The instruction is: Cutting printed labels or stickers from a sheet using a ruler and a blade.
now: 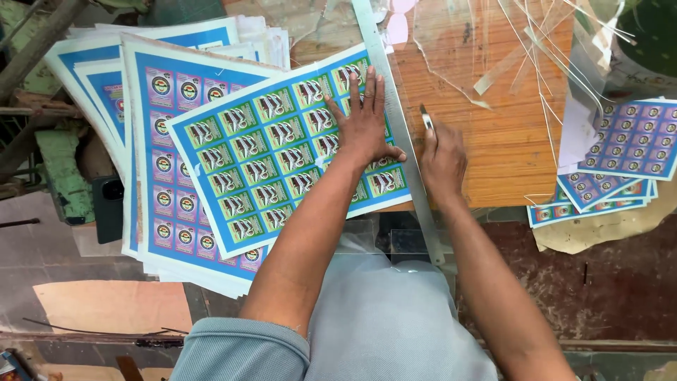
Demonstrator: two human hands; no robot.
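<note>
The left hand (364, 123) is lying flat and spread, fingers wide, pressing the top printed sheet (282, 152) — a blue-bordered page of small green labels in rows — and its thumb is resting against the long metal ruler (402, 134). The ruler is running along the sheet's right edge, from the top of the view down past the table's front edge. The right hand (443, 159) is closed around a small cutter knife (426, 117), its blade tip touching the wooden tabletop (508, 141) just beside the ruler's right side. The sheet is lying tilted on a stack of similar printed sheets (166, 176) at the left. Thin paper trimmings (536, 49) are scattered over the wood — and at the right, cut label sheets (627, 152) are sitting piled, well apart from both hands.
</note>
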